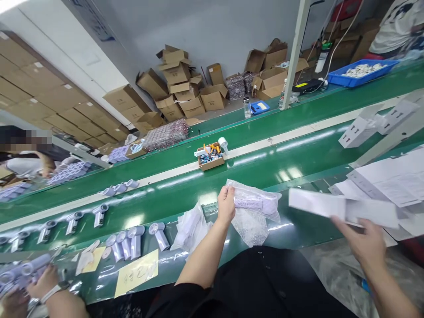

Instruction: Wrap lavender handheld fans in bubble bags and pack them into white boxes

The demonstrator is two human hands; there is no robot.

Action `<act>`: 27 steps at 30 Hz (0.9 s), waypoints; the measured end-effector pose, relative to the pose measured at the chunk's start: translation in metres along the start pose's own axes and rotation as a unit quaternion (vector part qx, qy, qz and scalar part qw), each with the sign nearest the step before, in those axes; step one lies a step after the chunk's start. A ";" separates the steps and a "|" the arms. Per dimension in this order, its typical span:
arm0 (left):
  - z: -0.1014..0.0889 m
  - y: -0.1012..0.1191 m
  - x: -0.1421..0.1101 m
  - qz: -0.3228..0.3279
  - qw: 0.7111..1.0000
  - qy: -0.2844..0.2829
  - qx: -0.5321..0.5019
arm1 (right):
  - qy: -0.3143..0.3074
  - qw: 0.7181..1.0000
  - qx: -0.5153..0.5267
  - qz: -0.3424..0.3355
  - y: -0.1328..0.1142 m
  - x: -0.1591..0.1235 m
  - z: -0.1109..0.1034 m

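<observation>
My left hand (226, 204) is closed on one end of a clear bubble-wrap bag (256, 203) with a lavender handheld fan inside it. Another piece of bubble wrap (250, 227) lies on the bench just below it. Off to the right, my right hand (364, 243) grips a slim white box (316, 204), slightly blurred, whose flap or second half extends to the right. To the left of my left forearm, a white bag (190, 227) with something pale inside rests on the bench, beside a bare lavender fan (159, 236).
Several fans (73, 222) ride the green belt (179, 196). A small carton (212, 164) of parts sits beyond. White boxes and paper sheets (404, 176) are stacked at right. A co-worker's hands (46, 282) hold fans at lower left. A yellow paper (137, 274) lies nearby.
</observation>
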State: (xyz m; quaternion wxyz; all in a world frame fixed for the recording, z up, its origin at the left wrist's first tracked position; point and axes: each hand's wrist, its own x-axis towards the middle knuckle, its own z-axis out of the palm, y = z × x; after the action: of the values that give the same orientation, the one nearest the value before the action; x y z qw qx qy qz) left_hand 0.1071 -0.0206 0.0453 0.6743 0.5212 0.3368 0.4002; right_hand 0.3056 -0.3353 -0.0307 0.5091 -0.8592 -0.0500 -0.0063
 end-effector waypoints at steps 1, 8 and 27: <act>0.003 0.005 0.002 0.002 1.000 -0.015 -0.015 | -0.057 0.993 -0.063 -0.087 -0.008 -0.006 0.006; 0.061 0.010 0.011 0.182 0.953 -0.152 0.187 | -0.311 0.879 -0.072 -0.354 -0.049 -0.004 0.065; 0.104 0.039 -0.002 0.210 0.726 -0.310 0.577 | -0.336 0.903 0.004 -0.268 -0.043 0.005 0.076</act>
State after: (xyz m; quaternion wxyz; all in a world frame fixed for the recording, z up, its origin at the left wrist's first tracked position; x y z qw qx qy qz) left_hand 0.1895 -0.0617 0.1074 0.2088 0.9623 0.1565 0.0764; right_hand 0.3032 -0.2475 -0.0291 0.4448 -0.7623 -0.4467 0.1463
